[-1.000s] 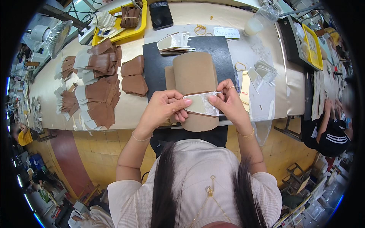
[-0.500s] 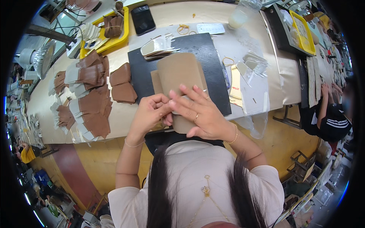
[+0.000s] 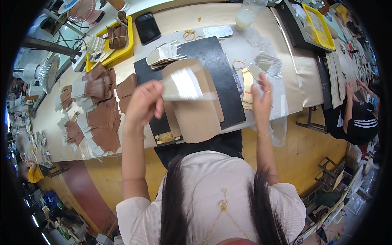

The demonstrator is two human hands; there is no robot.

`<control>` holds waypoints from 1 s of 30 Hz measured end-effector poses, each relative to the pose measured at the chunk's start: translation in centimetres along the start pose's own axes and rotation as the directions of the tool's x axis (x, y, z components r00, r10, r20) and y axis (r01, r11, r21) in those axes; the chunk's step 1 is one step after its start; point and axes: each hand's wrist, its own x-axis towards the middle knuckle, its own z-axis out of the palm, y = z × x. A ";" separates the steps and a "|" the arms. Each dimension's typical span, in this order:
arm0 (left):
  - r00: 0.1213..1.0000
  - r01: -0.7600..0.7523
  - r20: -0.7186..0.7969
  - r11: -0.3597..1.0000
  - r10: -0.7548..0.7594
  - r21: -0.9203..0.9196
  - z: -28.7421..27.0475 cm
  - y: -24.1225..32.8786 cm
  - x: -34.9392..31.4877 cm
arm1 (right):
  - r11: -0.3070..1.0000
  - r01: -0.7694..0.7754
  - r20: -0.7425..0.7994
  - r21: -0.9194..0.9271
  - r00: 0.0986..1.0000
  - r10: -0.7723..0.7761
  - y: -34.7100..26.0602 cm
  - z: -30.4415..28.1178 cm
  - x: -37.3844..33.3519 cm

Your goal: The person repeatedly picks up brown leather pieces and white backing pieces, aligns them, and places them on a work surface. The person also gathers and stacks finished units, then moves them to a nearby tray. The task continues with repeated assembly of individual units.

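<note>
My left hand [image 3: 145, 102] pinches a pale grey leather-like piece with a white strip [image 3: 183, 84], blurred by motion. The piece is over a curved tan board [image 3: 196, 120] that lies on a black mat [image 3: 228, 98] at the table's near edge. Fingers apart, my right hand [image 3: 262, 100] reaches to the right of the mat, its fingertips at the near end of a pile of grey pieces [image 3: 267, 65]. Whether they touch the pile is unclear. At the mat's far left lies another stack of grey and white pieces [image 3: 159, 57].
Stacks of brown leather pieces [image 3: 102, 118] lie on the left. A yellow tray [image 3: 130, 38] and a black phone [image 3: 148, 28] are behind them. A cream-coloured strip [image 3: 247, 87], a rubber band [image 3: 239, 64] and a plastic cup [image 3: 246, 16] are on the right. Another person [image 3: 355, 118] sits further right.
My hands, together over the tan board before, have parted. The left has moved left and up with the grey piece; the right has swung right to the pile of grey pieces.
</note>
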 end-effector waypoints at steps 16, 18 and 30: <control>0.673 0.241 -0.544 0.548 0.500 0.801 -9.3 3.8 2.3 | 0.950 -0.176 -0.205 -0.259 0.971 0.124 5.6 -1.4 4.6; 0.641 0.270 -0.510 0.454 0.574 0.849 -10.4 2.6 -1.0 | 0.959 -0.201 -0.151 -0.200 0.973 0.173 6.3 -1.8 4.6; 0.516 0.337 -0.271 0.099 0.813 0.936 -9.9 -4.6 -5.4 | 0.992 -0.006 -0.159 -0.128 0.987 -0.014 4.4 -2.3 4.6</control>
